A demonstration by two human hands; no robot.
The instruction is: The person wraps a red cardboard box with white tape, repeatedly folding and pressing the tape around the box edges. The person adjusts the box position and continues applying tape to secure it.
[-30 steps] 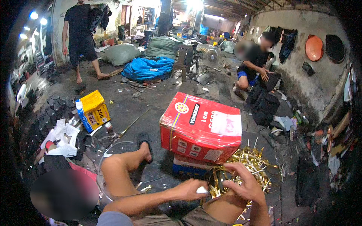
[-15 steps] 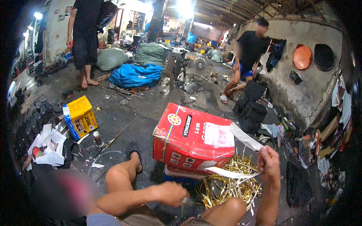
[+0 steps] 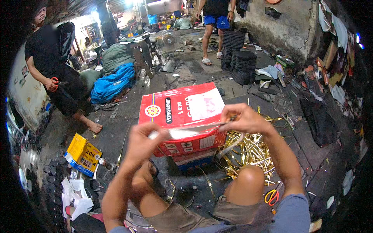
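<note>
Workshop floor: dark stained concrete (image 3: 182, 77), littered with scraps and bundles, running back to a rough plastered wall on the right.
Other people: one in black sits at the left holding red-handled scissors (image 3: 55, 80); another in blue shorts stands at the far end by stacks of black trays (image 3: 243, 64).
Blue bundle: a tied blue sack (image 3: 110, 83) lies on the floor left of centre, beyond the box.
Red carton: a large red cardboard box (image 3: 182, 116) sits on a smaller blue one, just ahead of the knees and right behind the hands.
Gold strips: a loose heap of shiny gold strips (image 3: 248, 149) lies on the floor to the right of the carton, near the right knee.
Yellow box: a small yellow and blue box (image 3: 82, 153) lies lower left, well apart from the hands.
Orange scissors: a pair (image 3: 272, 196) rests by the right thigh.
Clear strip: a thin translucent strip (image 3: 194, 130) is stretched between both hands, long axis running left to right and rising slightly toward the right, in front of the carton face.
Left hand: left hand (image 3: 142, 141) is clenched around the strip's lower left end, a white tip poking out.
Right hand: right hand (image 3: 243, 118) pinches the upper right end between thumb and fingertips, the rest curled.
</note>
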